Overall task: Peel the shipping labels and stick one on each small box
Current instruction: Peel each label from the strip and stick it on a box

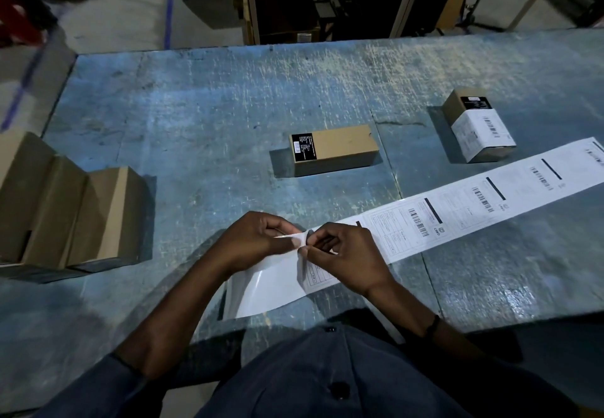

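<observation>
— Head view: left hand (258,241) and right hand (346,254) pinched together on strip (457,218) end, near table (196,97) front edge?

— Yes. Long axis off toward right edge; right hand nearer next label. Bare box (333,149) mid-table, straight beyond grip; labelled box (480,126) far right.

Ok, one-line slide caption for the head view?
Both hands peel a shipping label off the strip; one box labelled, one waiting.

Both forearms reaching in from near edge, converging at centre, left hand (261,238) curling with thumb and fingertips pinching together, right hand (346,254) meeting it knuckles up, fingers pinching too, dark band circling right wrist
</observation>
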`<state>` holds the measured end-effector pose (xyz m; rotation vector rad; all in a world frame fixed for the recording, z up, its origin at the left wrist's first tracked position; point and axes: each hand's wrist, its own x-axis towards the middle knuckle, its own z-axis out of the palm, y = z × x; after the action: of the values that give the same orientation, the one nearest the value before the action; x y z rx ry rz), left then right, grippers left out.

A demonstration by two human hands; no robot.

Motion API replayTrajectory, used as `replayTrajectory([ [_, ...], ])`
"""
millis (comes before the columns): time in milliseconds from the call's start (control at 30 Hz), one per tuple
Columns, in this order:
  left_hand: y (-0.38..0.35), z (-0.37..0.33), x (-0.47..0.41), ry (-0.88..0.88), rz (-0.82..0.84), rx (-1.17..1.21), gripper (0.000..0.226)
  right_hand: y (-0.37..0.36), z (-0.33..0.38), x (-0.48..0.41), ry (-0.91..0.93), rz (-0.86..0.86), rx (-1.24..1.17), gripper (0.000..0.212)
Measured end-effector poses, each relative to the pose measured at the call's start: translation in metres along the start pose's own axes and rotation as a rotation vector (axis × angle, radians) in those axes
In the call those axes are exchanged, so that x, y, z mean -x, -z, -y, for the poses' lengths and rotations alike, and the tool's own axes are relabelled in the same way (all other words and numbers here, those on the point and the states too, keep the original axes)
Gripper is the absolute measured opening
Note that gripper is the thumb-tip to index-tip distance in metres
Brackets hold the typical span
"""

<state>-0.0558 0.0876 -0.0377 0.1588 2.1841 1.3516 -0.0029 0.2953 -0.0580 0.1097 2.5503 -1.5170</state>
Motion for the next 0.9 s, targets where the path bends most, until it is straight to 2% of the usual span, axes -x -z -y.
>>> replayTrajectory([
  [133,-0.003,0.006,-0.003,0.061,-0.069,-0.02,0.006,-0.001,-0.005,0.0,0.008,0.027,0.048,0.011],
  [500,-0.001,0.015,-0.006,0.088,-0.032,0.024,0.013,-0.006,0.0,-0.004,-0.038,-0.04,0.052,0.005],
  [600,0.0,0.016,-0.006,0.078,-0.021,0.049,0.014,-0.008,0.003,-0.005,-0.04,-0.039,0.082,0.013],
  [767,0.001,0.015,-0.005,0.045,0.014,0.105,0.01,-0.011,0.007,-0.003,-0.009,-0.038,0.113,0.041],
  [900,0.004,0.017,-0.004,0.007,0.073,0.086,0.013,-0.009,0.007,-0.005,0.022,-0.032,0.157,0.033],
])
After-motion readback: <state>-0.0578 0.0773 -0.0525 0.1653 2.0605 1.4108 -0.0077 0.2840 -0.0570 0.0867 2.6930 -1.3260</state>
